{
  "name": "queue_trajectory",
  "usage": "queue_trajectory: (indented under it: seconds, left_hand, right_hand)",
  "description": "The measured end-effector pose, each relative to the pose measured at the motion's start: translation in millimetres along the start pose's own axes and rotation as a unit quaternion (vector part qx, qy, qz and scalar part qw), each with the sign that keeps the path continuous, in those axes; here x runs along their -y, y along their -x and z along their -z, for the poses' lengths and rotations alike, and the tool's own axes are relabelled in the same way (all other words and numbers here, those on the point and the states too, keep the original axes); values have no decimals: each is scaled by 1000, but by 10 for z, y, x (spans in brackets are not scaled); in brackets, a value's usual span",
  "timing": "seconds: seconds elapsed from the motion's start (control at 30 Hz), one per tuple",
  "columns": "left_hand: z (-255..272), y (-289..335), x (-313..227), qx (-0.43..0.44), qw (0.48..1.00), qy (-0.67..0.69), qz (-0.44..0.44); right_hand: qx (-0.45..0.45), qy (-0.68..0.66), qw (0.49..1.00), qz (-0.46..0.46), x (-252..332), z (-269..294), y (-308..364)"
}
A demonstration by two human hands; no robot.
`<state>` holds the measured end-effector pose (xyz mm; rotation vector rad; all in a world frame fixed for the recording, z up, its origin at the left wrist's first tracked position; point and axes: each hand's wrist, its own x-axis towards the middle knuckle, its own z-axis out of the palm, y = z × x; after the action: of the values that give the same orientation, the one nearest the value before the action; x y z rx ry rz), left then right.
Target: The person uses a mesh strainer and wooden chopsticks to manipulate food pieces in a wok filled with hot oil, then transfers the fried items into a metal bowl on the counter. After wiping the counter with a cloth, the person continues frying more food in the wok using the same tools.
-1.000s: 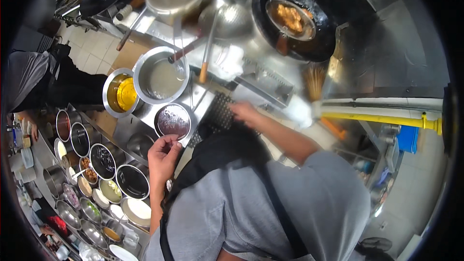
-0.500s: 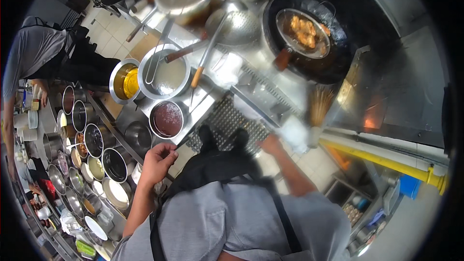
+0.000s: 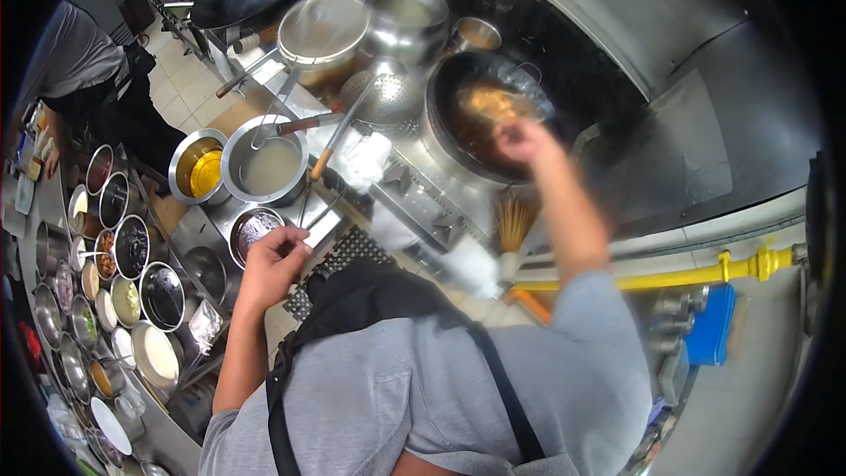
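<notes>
My right hand [image 3: 522, 139], smeared by motion, is over the black wok [image 3: 445, 115] and looks closed around the handle of a strainer, which the hand hides. Golden-brown fried pieces [image 3: 496, 102] lie in the blurred strainer just beyond my fingers. At the near edge of the metal counter, my left hand [image 3: 278, 264] is curled with thumb and fingertips together. What it holds, if anything, cannot be made out. A pot of dark red liquid [image 3: 256, 231] stands right behind it, and a thin dark rod [image 3: 324, 211] lies close to its fingertips.
A pot of cloudy liquid [image 3: 266, 167] and a bowl of yellow oil [image 3: 205, 174] stand left of centre. A perforated ladle [image 3: 383, 97] lies beside the wok. A bamboo brush [image 3: 514, 225] stands near the yellow pipe [image 3: 652, 280]. A co-worker [image 3: 84, 53] is at far left.
My right hand has risen from low beside the stove to the wok and taken the strainer's handle. My left hand stays curled by the counter. The whole view has turned slightly.
</notes>
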<state>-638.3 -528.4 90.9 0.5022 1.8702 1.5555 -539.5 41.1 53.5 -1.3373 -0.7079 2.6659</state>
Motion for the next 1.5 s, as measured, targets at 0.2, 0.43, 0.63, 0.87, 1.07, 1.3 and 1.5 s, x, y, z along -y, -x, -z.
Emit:
queue_trajectory:
  seconds: [0.2, 0.43, 0.63, 0.87, 1.07, 1.3, 1.5]
  left_hand:
    - [238, 189, 323, -64, 995, 39, 66]
    - [424, 104, 213, -56, 997, 54, 30]
    - [467, 119, 224, -66, 997, 38, 33]
    - [670, 150, 448, -80, 995, 20, 61]
    - [930, 101, 438, -87, 995, 13, 54]
    - [1284, 277, 566, -110, 990, 56, 72]
    - [1468, 351, 530, -108, 989, 71, 72]
  right_hand:
    - [-253, 205, 945, 34, -30, -92, 824]
    - [-363, 529, 739, 204, 486, 163, 952]
    - [-300, 894, 330, 36, 596, 235, 650]
    - [-330, 716, 591, 172, 158, -33, 920]
    - [-354, 491, 735, 305, 235, 13, 1032]
    - [-219, 334, 863, 309, -675, -864, 501]
    - [70, 236, 940, 237, -1627, -2469, -309]
